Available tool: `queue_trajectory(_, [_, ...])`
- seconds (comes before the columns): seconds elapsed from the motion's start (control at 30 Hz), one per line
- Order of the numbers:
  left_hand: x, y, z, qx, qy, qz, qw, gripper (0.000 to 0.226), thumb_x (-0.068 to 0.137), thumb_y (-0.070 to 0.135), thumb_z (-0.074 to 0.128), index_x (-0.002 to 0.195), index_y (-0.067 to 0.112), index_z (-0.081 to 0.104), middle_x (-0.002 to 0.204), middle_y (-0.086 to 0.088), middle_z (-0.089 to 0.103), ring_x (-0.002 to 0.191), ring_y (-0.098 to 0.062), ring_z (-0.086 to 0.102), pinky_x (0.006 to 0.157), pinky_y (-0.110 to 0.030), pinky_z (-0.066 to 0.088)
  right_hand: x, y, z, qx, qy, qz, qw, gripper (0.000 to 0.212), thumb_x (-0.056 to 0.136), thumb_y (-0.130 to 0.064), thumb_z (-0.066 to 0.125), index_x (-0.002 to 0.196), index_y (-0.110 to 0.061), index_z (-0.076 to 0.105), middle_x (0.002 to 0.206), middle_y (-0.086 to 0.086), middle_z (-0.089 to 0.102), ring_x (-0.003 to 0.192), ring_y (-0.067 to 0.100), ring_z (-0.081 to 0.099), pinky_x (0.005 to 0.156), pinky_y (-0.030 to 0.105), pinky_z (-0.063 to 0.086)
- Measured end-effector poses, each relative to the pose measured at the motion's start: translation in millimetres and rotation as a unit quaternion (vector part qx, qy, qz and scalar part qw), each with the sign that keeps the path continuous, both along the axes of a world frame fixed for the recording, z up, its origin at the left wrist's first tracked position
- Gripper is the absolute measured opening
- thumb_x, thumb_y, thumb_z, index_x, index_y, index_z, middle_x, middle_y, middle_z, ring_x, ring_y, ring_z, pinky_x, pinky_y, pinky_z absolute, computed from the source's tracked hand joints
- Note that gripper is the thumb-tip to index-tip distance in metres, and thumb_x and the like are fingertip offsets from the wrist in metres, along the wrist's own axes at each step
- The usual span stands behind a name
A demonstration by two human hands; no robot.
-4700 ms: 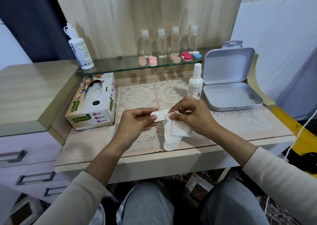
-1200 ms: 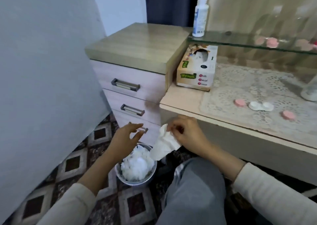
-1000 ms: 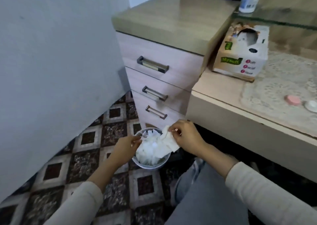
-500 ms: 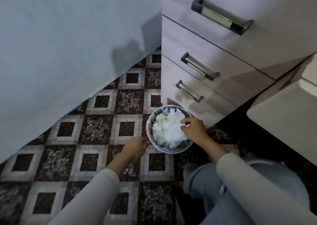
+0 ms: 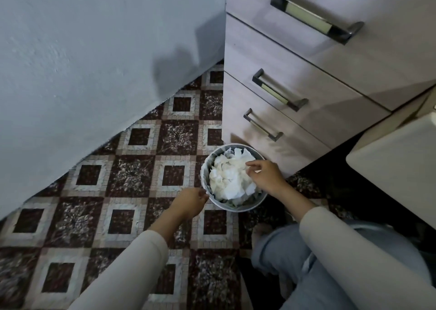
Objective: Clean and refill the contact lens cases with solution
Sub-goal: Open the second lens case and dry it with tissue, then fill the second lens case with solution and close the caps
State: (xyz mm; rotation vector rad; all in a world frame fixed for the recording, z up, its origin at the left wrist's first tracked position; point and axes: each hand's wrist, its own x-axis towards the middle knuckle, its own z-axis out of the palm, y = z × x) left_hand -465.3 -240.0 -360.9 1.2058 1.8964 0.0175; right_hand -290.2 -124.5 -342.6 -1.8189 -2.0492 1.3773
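A: Any room around the waste bin (image 5: 230,207)?
B: Open tiled floor (image 5: 132,179) on its left, up to the wall (image 5: 94,50). The drawer unit (image 5: 306,92) stands just behind it, the desk (image 5: 396,168) juts out to the right, and crumpled tissues (image 5: 228,179) fill it to the rim.

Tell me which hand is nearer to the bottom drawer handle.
Right. The right hand sits over the tissues in the bin, just below the bottom drawer handle; the left hand is at the bin's opposite rim, farther away.
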Motion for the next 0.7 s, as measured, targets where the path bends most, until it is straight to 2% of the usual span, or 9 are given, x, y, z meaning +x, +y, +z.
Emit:
queue_trajectory(0.17, [4.8,-0.2,27.1,0.027,0.013,-0.011,1.000,0.034,0.098,0.028,0.041,0.121,0.011,0.060,0.116,-0.012,0.063,0.098,-0.028,0.061,0.081,-0.033,0.048,2.9,-10.1,20.8,0.023,0.006,0.028,0.999,0.030,0.088,-0.014,0.060,0.117,-0.008,0.063,0.116,0.012,0.064,0.108,0.020,0.058,0.085,0.016,0.037])
queue_trajectory(0.3, [6.7,-3.4,55.2,0.064,0.046,-0.034,0.996,0.034,0.097,0.029,0.041,0.123,0.014,0.057,0.117,-0.012,0.063,0.107,-0.024,0.057,0.086,-0.031,0.045,5.1,-19.5,44.9,0.052,-0.003,0.067,0.996,0.031,0.088,-0.018,0.060,0.118,-0.011,0.063,0.116,0.008,0.064,0.109,0.017,0.058,0.089,0.020,0.039])
queue_trajectory(0.57, [22.0,-10.4,130.8,0.124,0.079,-0.068,0.987,0.036,0.097,0.030,0.042,0.127,0.013,0.054,0.124,-0.010,0.060,0.111,-0.024,0.057,0.092,-0.030,0.043,26.4,-50.1,107.7,0.110,-0.042,0.134,0.984,0.035,0.089,-0.028,0.057,0.122,-0.018,0.060,0.123,0.007,0.061,0.112,0.021,0.056,0.096,0.027,0.043])
queue_trajectory(0.7, [44.5,-7.8,181.7,0.197,0.084,-0.090,0.973,0.036,0.096,0.030,0.045,0.125,0.013,0.056,0.126,-0.007,0.059,0.114,-0.021,0.055,0.093,-0.027,0.040,48.9,-66.8,162.6,0.175,-0.042,0.161,0.970,0.035,0.091,-0.032,0.054,0.123,-0.019,0.059,0.125,0.003,0.060,0.110,0.021,0.056,0.089,0.027,0.044])
